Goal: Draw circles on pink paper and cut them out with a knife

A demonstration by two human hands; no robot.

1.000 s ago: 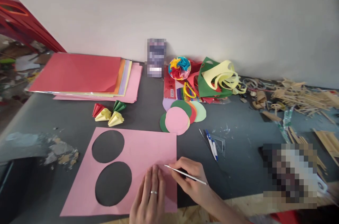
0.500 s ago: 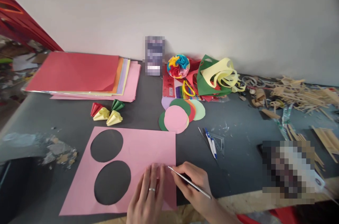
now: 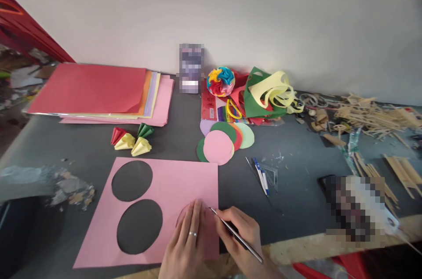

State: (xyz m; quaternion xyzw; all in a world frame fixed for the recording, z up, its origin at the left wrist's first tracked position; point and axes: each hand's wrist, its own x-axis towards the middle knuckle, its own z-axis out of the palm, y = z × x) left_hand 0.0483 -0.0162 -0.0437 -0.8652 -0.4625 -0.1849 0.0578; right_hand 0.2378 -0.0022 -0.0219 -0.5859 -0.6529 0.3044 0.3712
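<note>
A pink sheet of paper (image 3: 184,182) lies on the dark table, with two round holes cut on its left side. My left hand (image 3: 187,239) rests flat on its lower right part, fingers stretched out and close together, a ring on one. Beside the fingertips, a curved line shows on the paper, partly covered by this hand. My right hand (image 3: 242,235) pinches a slim silver craft knife (image 3: 239,236), its tip touching the sheet close to the right edge. Just beyond the sheet, several overlapping paper circles (image 3: 217,147) are piled, a pink one on top.
Coloured paper sheets (image 3: 89,90) are stacked at the back left. Folded paper cones (image 3: 127,140) sit before them. A phone (image 3: 191,68) leans on the wall by a paper ball (image 3: 220,81) and paper offcuts (image 3: 273,92). Pens (image 3: 261,177) and wooden sticks (image 3: 372,114) lie rightward.
My left hand has shifted slightly to the right and turned, uncovering part of the curved line. The craft knife's rear end has dipped lower, while its tip stays at nearly the same spot.
</note>
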